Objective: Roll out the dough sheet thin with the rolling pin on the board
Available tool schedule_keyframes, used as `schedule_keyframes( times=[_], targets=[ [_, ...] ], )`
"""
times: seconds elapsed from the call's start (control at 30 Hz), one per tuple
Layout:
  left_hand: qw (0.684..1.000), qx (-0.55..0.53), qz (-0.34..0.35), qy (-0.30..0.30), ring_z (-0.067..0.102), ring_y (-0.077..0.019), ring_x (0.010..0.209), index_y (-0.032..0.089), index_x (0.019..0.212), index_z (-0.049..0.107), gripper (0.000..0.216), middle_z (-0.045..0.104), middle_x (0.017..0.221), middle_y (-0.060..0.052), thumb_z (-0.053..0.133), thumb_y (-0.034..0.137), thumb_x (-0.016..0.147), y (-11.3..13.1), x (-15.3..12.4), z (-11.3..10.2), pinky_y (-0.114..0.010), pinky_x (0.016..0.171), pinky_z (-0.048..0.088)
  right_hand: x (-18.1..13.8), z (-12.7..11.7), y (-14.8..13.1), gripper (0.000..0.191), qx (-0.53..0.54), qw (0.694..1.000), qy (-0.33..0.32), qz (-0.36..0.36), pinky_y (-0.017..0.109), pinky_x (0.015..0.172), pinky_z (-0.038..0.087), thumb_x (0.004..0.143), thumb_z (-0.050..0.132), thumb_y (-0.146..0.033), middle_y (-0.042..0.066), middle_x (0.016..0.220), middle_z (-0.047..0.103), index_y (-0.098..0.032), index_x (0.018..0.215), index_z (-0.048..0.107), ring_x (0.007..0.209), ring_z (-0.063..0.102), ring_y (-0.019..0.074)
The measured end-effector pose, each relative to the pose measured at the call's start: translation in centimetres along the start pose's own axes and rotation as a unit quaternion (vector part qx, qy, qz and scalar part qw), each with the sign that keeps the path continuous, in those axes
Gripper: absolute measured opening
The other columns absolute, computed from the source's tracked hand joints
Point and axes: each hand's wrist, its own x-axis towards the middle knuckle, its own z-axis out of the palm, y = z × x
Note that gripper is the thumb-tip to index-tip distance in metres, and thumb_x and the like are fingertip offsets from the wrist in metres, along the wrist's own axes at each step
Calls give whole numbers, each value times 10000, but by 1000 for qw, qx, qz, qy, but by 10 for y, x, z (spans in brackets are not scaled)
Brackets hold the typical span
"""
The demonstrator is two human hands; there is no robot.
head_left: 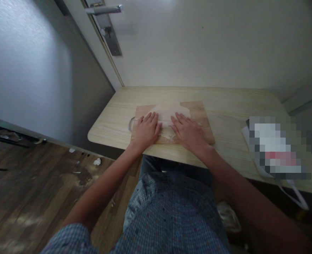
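Note:
A wooden cutting board [207,130] with a metal ring handle [130,124] on its left side lies on the table. Spread over it is a thin pale sheet [169,108] that looks like rolled-out dough, ragged along its near edge. Across the sheet runs a pale bar, apparently a rolling pin [166,124], mostly hidden by my hands. My left hand [147,129] lies flat, palm down, over the bar's left part. Over the right part rests my right hand [188,130], also flat with fingers stretched out. Neither hand is wrapped around anything visible.
The light wood table [230,106] has rounded corners and stands against a white door [211,46] with a metal handle [105,9]. On its right end is a blurred-out object [275,148] with a white strap [295,195]. Scraps [97,161] litter the floor at left.

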Motion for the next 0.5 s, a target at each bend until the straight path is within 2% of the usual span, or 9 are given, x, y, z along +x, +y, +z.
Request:
schedule_keyframes(
  times=[0.13, 0.2, 0.4, 0.5],
  targets=[
    [999, -13, 38, -21, 464, -182, 1168, 156, 1171, 518, 434, 553, 1224, -76, 200, 313, 921, -15, 17, 3, -348, 983, 321, 10, 2, 9, 445, -1, 1000, -16, 2, 370, 1005, 308, 909, 262, -277, 141, 1335, 427, -87, 1274, 430, 1222, 397, 218],
    [998, -15, 43, -31, 491, -184, 1140, 163, 1154, 535, 440, 566, 1207, -73, 202, 330, 921, -23, 25, 5, -345, 968, 342, 16, 4, 12, 458, 0, 1000, -28, 7, 379, 1010, 301, 913, 249, -295, 150, 1323, 439, -78, 1271, 433, 1214, 408, 225],
    [1000, -1, -9, -26, 399, -200, 1224, 157, 1294, 402, 469, 468, 1314, -61, 208, 343, 910, -28, 46, 10, -338, 1004, 305, 33, 5, 18, 474, 4, 999, -22, 38, 436, 1021, 263, 918, 194, -321, 121, 1368, 386, -134, 1290, 421, 1267, 325, 235],
    [997, 3, -50, -52, 393, -220, 1226, 185, 1333, 339, 491, 451, 1330, -50, 223, 368, 892, -29, 64, 14, -370, 983, 331, 46, 7, 22, 479, 15, 998, -15, 61, 471, 991, 293, 913, 184, -320, 121, 1369, 386, -147, 1290, 422, 1267, 322, 260]
  ],
)
